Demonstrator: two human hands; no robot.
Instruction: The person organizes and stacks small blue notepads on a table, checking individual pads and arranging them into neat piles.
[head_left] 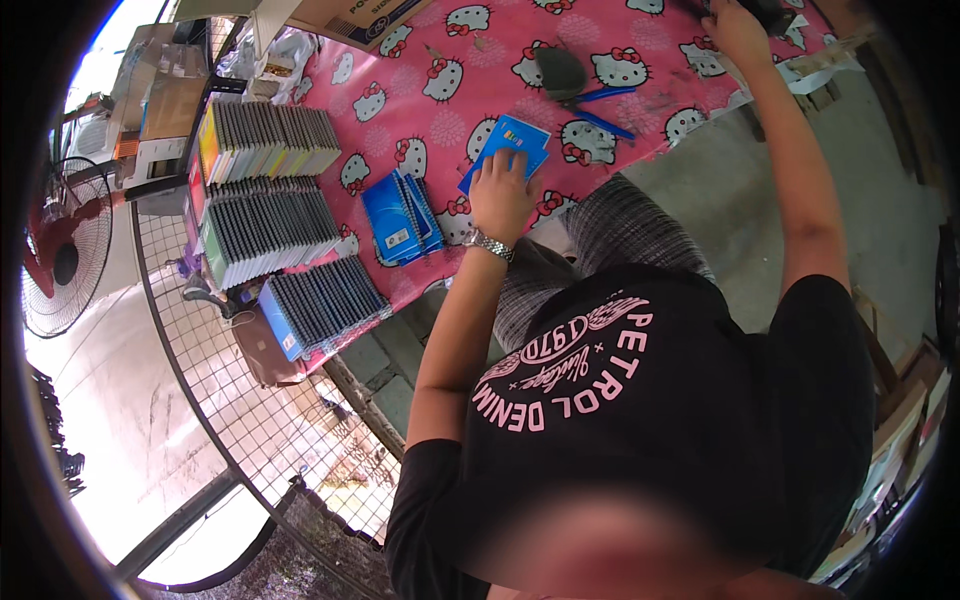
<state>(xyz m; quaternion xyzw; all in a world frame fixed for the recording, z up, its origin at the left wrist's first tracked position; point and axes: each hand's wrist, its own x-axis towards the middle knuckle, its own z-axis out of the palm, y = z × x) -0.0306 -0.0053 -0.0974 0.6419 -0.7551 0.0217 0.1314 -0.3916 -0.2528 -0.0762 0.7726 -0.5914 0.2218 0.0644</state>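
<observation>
My left hand, with a metal watch on its wrist, lies palm down over a small blue notebook on the pink table. Its fingers stretch across the cover. Out at the upper right edge, my right hand is beside a dark object that the picture's rim cuts off; its grip is unclear. To the left of my left hand lie a few overlapping blue spiral notebooks. Beyond the covered notebook, a tool with two blue handles rests next to a dark rounded piece.
Three rows of spiral-bound notebooks stand at the table's left side: a yellow-ended row, a dark row and a blue-ended row. A cardboard box sits at the far edge. A red fan and wire mesh are further left.
</observation>
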